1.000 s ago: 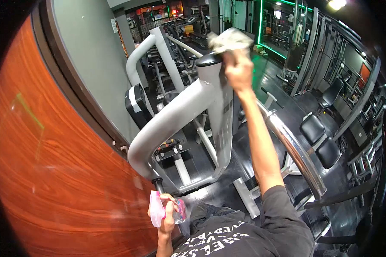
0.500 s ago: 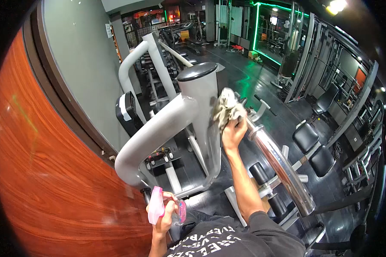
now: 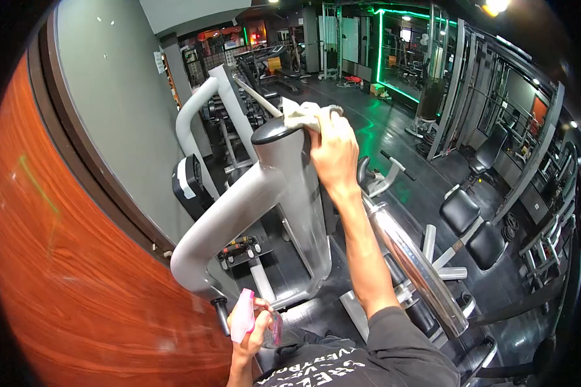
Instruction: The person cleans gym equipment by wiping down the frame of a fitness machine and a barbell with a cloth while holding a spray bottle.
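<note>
My right hand is closed on a crumpled whitish cloth, pressed against the top right edge of a grey exercise machine frame. The black round cap on the frame's upright is partly covered by the cloth. Low in the view, my left hand grips a spray bottle with a pink and white head. Its clear body is partly hidden by my fingers. A black handle of the machine is just left of that hand.
A polished metal tube slants down at my right. Wood panelling and a grey wall run along the left. Black padded seats stand to the right, and a dumbbell rack is behind the machine.
My right hand has moved up with the cloth, from the side of the upright to its capped top. My left hand with the spray bottle has shifted slightly down.
</note>
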### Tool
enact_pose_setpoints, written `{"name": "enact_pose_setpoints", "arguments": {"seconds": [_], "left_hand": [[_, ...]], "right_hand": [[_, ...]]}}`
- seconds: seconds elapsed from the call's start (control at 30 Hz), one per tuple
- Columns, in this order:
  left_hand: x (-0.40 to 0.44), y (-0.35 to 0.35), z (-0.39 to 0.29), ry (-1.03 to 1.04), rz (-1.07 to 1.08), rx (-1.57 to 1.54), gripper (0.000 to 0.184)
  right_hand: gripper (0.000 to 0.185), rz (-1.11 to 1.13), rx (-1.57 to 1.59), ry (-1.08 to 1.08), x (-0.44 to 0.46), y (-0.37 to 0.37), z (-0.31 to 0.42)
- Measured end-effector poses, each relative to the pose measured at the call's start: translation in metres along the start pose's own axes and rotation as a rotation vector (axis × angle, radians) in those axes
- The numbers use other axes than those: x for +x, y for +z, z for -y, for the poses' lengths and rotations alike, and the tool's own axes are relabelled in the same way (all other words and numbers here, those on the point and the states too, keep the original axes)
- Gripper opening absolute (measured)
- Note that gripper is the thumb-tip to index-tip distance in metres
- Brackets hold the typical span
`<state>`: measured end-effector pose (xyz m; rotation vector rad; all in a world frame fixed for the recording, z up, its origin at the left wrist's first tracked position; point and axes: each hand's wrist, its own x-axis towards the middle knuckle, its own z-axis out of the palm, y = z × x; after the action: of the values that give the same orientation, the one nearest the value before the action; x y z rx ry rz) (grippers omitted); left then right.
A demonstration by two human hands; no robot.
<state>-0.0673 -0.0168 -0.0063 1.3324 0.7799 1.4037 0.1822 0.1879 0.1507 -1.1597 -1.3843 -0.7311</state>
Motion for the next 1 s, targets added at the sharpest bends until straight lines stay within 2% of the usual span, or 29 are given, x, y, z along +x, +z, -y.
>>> {"name": "enact_pose_setpoints", "arguments": {"seconds": [0.03, 0.07, 0.13, 0.17, 0.2, 0.27, 0.33, 0.4, 0.43, 0.6, 0.67, 0.73, 0.8, 0.83, 0.87, 0.93, 0.97, 1.0], "left_hand": [[0.001, -0.001, 0.003, -0.008, -0.010, -0.012, 0.020], [0.001, -0.002, 0.006, -0.008, -0.007, -0.015, 0.020], [0.004, -0.006, 0.008, -0.034, 0.030, 0.057, 0.019], [0.005, -0.005, 0.009, -0.033, 0.032, 0.056, 0.019], [0.006, -0.003, 0.009, -0.041, 0.034, 0.063, 0.019], [0.008, 0.000, 0.005, -0.046, 0.034, 0.073, 0.019], [0.010, 0.006, 0.001, -0.062, -0.010, 0.023, 0.017], [0.011, 0.006, 0.008, -0.077, -0.014, -0.008, 0.017], [0.012, 0.005, 0.011, -0.078, 0.036, 0.023, 0.017], [0.016, 0.012, 0.014, -0.100, 0.110, 0.050, 0.017], [0.019, 0.020, 0.012, -0.128, 0.056, -0.043, 0.017], [0.018, 0.022, 0.017, -0.131, 0.062, -0.057, 0.020], [0.019, 0.026, 0.019, -0.019, 0.072, 0.008, 0.027], [0.017, 0.024, 0.026, -0.032, 0.096, 0.007, 0.036], [0.016, 0.023, 0.030, -0.034, 0.100, 0.005, 0.036], [0.018, 0.025, 0.030, -0.007, 0.177, 0.000, 0.040], [0.019, 0.021, 0.039, 0.005, 0.245, 0.106, 0.037], [0.019, 0.031, 0.027, -0.071, 0.224, -0.035, 0.046]], "right_hand": [[0.023, -0.007, 0.018, 0.014, -0.008, -0.009, 0.005], [0.022, 0.135, 0.052, 0.108, -0.019, -0.022, 0.012], [0.012, 0.176, 0.508, 0.382, -0.034, -0.025, 0.012], [0.012, 0.091, 0.685, 0.447, -0.038, -0.020, 0.003], [0.015, -0.223, 0.433, 0.140, -0.024, -0.016, -0.002], [0.018, -0.249, 0.709, 0.528, -0.016, -0.020, 0.005], [0.024, -0.196, 0.535, 0.185, -0.007, 0.006, -0.011], [0.031, -0.143, 0.267, 0.050, -0.018, 0.030, -0.008], [0.037, -0.192, 0.364, 0.118, -0.029, 0.029, 0.000], [0.047, -0.051, 0.306, 0.199, -0.128, 0.032, -0.007], [0.056, -0.005, 0.299, 0.298, -0.176, 0.033, -0.014], [0.053, 0.050, 0.317, 0.617, -0.215, 0.028, -0.019], [0.047, 0.196, 0.327, 0.885, -0.247, 0.018, -0.026], [0.041, 0.269, 0.342, 0.967, -0.258, 0.012, -0.031], [0.035, 0.344, 0.356, 1.050, -0.268, 0.006, -0.036], [0.033, 0.226, 0.321, 1.022, -0.313, 0.017, -0.063], [0.037, 0.075, 0.524, 1.116, -0.323, 0.019, -0.069], [0.036, 0.034, 0.780, 1.474, -0.309, 0.002, -0.059]]}}
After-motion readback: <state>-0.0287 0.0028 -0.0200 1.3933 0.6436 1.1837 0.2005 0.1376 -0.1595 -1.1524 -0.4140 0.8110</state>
